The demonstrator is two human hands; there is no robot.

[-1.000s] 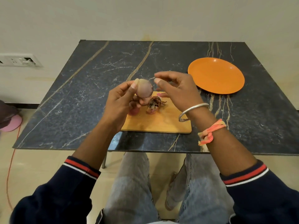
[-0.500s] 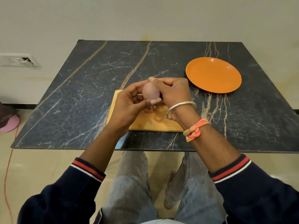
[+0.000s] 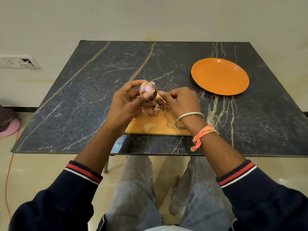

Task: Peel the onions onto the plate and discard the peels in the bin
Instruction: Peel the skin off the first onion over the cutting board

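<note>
My left hand point(image 3: 125, 104) grips a pink, partly peeled onion point(image 3: 148, 90) above the wooden cutting board point(image 3: 156, 125). A dark strip of skin still clings to the onion's right side. My right hand point(image 3: 180, 101) sits just to the right of the onion, thumb and fingertips pinched together at the skin's edge. A small heap of brown and pink peels point(image 3: 156, 106) lies on the board under my hands. The orange plate point(image 3: 220, 76) stands bare at the back right of the table. No bin is in view.
The dark marble table point(image 3: 93, 90) holds only the board and plate. A wall socket point(image 3: 18, 61) is at the left. A pink object point(image 3: 10, 129) and an orange cable point(image 3: 8, 165) lie on the floor at the left. My knees are under the table's front edge.
My hands came together around the onion and have now parted slightly. The onion has been turned, so a dark strip of skin shows on its right side.
</note>
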